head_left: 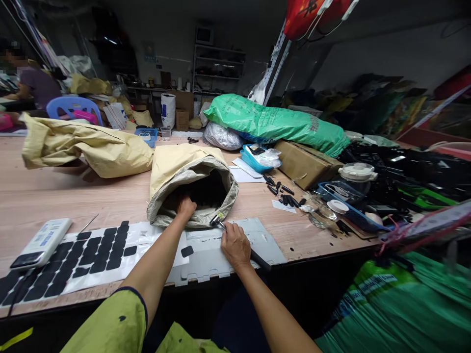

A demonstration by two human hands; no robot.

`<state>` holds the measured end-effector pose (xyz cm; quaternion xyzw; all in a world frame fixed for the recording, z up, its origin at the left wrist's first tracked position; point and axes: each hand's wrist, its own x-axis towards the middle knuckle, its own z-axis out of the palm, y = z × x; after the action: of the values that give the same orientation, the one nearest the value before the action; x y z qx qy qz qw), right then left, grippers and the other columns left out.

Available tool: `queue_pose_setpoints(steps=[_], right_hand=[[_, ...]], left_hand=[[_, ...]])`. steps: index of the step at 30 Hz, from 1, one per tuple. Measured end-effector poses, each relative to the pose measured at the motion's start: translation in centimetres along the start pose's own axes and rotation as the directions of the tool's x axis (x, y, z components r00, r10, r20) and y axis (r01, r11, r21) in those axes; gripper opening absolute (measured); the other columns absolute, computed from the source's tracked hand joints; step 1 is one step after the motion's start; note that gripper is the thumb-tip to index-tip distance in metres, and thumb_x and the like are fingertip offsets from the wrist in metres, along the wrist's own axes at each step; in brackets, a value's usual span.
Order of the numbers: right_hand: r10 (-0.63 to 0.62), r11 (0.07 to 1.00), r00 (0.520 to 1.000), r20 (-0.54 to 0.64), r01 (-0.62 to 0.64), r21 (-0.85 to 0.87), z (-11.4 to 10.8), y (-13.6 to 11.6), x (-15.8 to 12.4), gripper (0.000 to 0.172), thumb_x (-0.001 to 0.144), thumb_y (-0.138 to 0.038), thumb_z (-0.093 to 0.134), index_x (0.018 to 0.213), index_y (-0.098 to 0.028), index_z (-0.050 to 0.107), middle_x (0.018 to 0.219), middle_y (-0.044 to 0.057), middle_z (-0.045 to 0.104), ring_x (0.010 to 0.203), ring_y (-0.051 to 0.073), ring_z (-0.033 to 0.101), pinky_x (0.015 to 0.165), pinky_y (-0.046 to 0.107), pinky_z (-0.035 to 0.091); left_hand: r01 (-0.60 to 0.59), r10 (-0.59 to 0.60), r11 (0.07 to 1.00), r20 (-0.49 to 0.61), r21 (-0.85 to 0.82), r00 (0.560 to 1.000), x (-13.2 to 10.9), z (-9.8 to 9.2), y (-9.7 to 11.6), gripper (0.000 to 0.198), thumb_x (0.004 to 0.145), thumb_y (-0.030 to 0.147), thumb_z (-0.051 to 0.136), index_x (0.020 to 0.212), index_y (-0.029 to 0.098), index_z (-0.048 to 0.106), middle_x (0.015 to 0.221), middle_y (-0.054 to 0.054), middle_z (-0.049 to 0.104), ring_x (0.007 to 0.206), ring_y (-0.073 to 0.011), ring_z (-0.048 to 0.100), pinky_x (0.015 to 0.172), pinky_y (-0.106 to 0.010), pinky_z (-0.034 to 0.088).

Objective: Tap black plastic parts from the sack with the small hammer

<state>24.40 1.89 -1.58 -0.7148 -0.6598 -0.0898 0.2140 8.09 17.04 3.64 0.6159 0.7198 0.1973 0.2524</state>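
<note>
My left hand (187, 207) reaches into the open mouth of a yellow sack (180, 159) lying on the table. Its fingers go into the dark inside and are mostly hidden. My right hand (236, 245) is wrapped round a hammer (260, 260) with a black handle; its metal head (216, 220) is close to the sack's lower rim. Under that hand lies a grey-white board (257, 235) at the table's front edge. A sheet with black rounded pieces (106, 247) is left of my left forearm, with one loose black piece (187, 251) to the right of it.
A second yellow sack (110, 152) lies at the left, above a white device (42, 244). Small black parts (290, 200), a cardboard box (305, 164), a green sack (272, 120) and a blue basket (349, 208) are at the right. A person (37, 86) sits far left.
</note>
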Motion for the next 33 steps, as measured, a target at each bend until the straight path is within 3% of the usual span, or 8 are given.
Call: queue_pose_setpoints(steps=[3,5,8,10,14,22,26,33], right_hand=[[0.009,1.000,1.000,0.002,-0.009,0.009,-0.1,-0.1,0.0,0.025,0.087,-0.016,0.053,0.111,-0.020,0.059,0.097,0.005,0.061,0.090,0.020,0.051,0.075,0.029,0.034],[0.012,1.000,1.000,0.002,-0.012,0.011,-0.1,-0.1,0.0,0.024,0.087,-0.016,0.053,0.111,-0.020,0.059,0.097,0.005,0.061,0.089,0.019,0.051,0.075,0.029,0.034],[0.016,1.000,1.000,0.007,-0.016,0.009,-0.2,-0.1,0.1,0.023,0.088,-0.017,0.054,0.109,-0.020,0.059,0.096,0.005,0.061,0.088,0.019,0.050,0.073,0.029,0.033],[0.014,1.000,1.000,0.007,-0.015,0.010,-0.2,-0.2,0.1,0.021,0.088,-0.017,0.054,0.108,-0.020,0.060,0.096,0.004,0.061,0.088,0.019,0.050,0.073,0.029,0.033],[0.007,1.000,1.000,-0.010,-0.006,0.013,-0.2,-0.1,0.0,0.020,0.090,-0.019,0.054,0.109,-0.021,0.060,0.096,0.004,0.061,0.088,0.018,0.050,0.074,0.027,0.033],[0.023,0.998,1.000,0.006,-0.023,0.062,-0.2,0.2,0.1,0.025,0.092,-0.020,0.054,0.115,-0.022,0.064,0.099,0.005,0.063,0.089,0.017,0.054,0.074,0.026,0.038],[0.075,0.969,0.997,0.014,-0.076,0.236,-0.9,0.4,-0.4,0.031,0.092,-0.020,0.049,0.120,-0.022,0.064,0.105,0.006,0.067,0.094,0.018,0.059,0.080,0.028,0.044],[0.082,0.807,0.996,0.030,-0.084,0.584,-2.4,-0.5,-3.9,0.036,0.094,-0.031,0.043,0.118,-0.016,0.066,0.113,0.011,0.071,0.103,0.022,0.066,0.092,0.036,0.052]], left_hand=[[-0.036,0.035,0.999,-0.057,-0.008,0.998,-1.5,-1.0,-0.5,0.029,0.084,0.020,0.057,0.108,0.008,0.068,0.103,-0.022,0.071,0.098,-0.0322,0.068,0.078,-0.036,0.051],[-0.185,0.176,0.981,-0.142,-0.051,0.974,-3.6,-1.7,-1.4,0.025,0.087,0.026,0.057,0.107,0.013,0.067,0.099,-0.013,0.071,0.094,-0.0254,0.067,0.081,-0.032,0.050],[-0.519,0.485,0.838,-0.202,-0.172,0.851,-8.0,-1.5,-3.7,0.017,0.086,0.026,0.060,0.100,0.019,0.066,0.093,-0.005,0.068,0.083,-0.0180,0.063,0.077,-0.029,0.049],[-0.608,0.591,0.758,-0.147,-0.237,0.793,-10.6,-0.7,-5.3,0.014,0.085,0.024,0.061,0.097,0.019,0.066,0.091,-0.004,0.067,0.081,-0.0170,0.061,0.074,-0.028,0.049],[-0.605,0.612,0.775,-0.022,-0.181,0.790,-13.1,1.1,-7.2,0.011,0.082,0.020,0.064,0.092,0.020,0.067,0.086,-0.003,0.063,0.083,-0.0188,0.056,0.075,-0.030,0.045],[-0.594,0.601,0.798,0.050,-0.104,0.798,-12.4,1.4,-6.9,0.013,0.081,0.023,0.065,0.093,0.020,0.069,0.086,-0.003,0.059,0.083,-0.0187,0.052,0.077,-0.031,0.042],[-0.562,0.573,0.816,0.059,-0.139,0.818,-12.3,1.5,-7.1,0.012,0.081,0.022,0.066,0.092,0.019,0.069,0.085,-0.002,0.059,0.081,-0.0173,0.052,0.075,-0.030,0.041],[-0.515,0.532,0.833,0.038,-0.201,0.846,-12.3,1.5,-7.0,0.014,0.077,0.018,0.068,0.090,0.018,0.069,0.084,-0.001,0.060,0.081,-0.0163,0.052,0.074,-0.028,0.041]])
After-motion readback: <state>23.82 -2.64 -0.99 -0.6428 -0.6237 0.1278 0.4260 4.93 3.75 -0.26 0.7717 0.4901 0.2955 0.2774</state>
